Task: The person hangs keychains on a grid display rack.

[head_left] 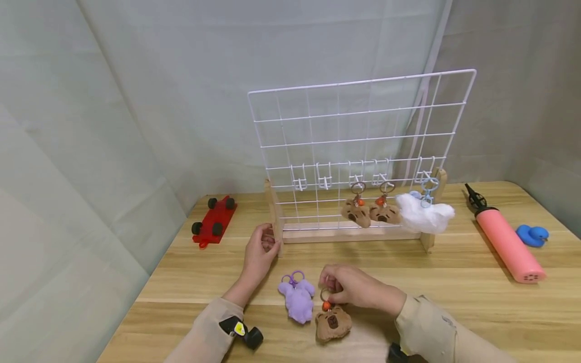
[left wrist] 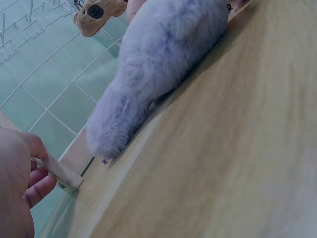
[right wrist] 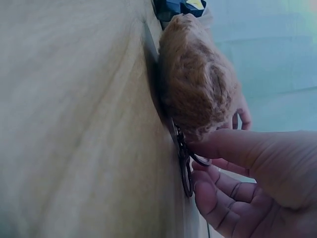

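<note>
My left hand (head_left: pixel 260 253) holds the left wooden upright (head_left: pixel 274 212) of a white wire grid rack (head_left: pixel 354 126); its curled fingers also show in the left wrist view. Low over the table, the thumb and fingers of my right hand (head_left: pixel 354 286) pinch the metal ring (right wrist: pixel 187 171) of a brown bear plush keychain (head_left: pixel 333 324). An orange bead (head_left: pixel 326 305) sits between ring and bear, which lies on the wood. Between the hands rests a lilac plush keychain (head_left: pixel 298 302) with purple rings. Two more brown bear keychains (head_left: pixel 356 213) and a white plush keychain (head_left: pixel 424 213) hang from the rack's hooks.
At the left lies a red toy car (head_left: pixel 217 222) with its black wheels up. Over at the right are a pink hand pump (head_left: pixel 510 244) with a black nozzle and a blue rubber duck (head_left: pixel 532 235). White hooks (head_left: pixel 325 177) line the grid, and pale curtains surround the table.
</note>
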A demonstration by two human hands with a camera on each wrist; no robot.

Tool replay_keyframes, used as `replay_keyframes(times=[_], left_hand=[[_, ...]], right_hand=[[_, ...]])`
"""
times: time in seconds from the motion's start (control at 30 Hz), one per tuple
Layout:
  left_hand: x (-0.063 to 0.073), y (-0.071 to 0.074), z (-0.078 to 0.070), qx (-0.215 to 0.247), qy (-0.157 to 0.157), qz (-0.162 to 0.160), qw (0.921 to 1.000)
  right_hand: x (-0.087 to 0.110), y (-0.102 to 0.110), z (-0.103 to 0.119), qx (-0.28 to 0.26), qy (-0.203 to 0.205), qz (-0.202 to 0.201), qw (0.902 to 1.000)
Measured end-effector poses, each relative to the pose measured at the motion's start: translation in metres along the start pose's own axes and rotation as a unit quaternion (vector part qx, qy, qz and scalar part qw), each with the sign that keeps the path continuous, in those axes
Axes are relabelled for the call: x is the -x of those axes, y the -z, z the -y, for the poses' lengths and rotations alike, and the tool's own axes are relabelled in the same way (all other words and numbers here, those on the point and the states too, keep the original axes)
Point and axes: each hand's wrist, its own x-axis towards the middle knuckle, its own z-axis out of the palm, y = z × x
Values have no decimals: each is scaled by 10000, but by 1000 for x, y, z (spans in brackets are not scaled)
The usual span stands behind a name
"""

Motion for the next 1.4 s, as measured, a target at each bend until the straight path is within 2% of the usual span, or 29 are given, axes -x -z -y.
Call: replay_keyframes(times=[0.17,0.53,0.67,0.83,1.03,1.4], left_hand=[[0,1,1,4,-11,-3,10000],[0,2,2,13,21,16,10000],[0,1,1,30,17,-9,10000],[0,1,0,5,19,-29,10000],[0,0,0,18,122,-7,9999],[0,0,-1,-36,5,11,10000]], right_hand=[[0,0,-1,-409,-28,83,9991],[1,2,1,-1191,-425,262,9916],[4,7,2,-1321,-331,253,9904],[6,13,3,-1352,-102,240,9905],[9,20,7,-1296,-184,270,9910],[13,32,14,-1206,3,159,9926]])
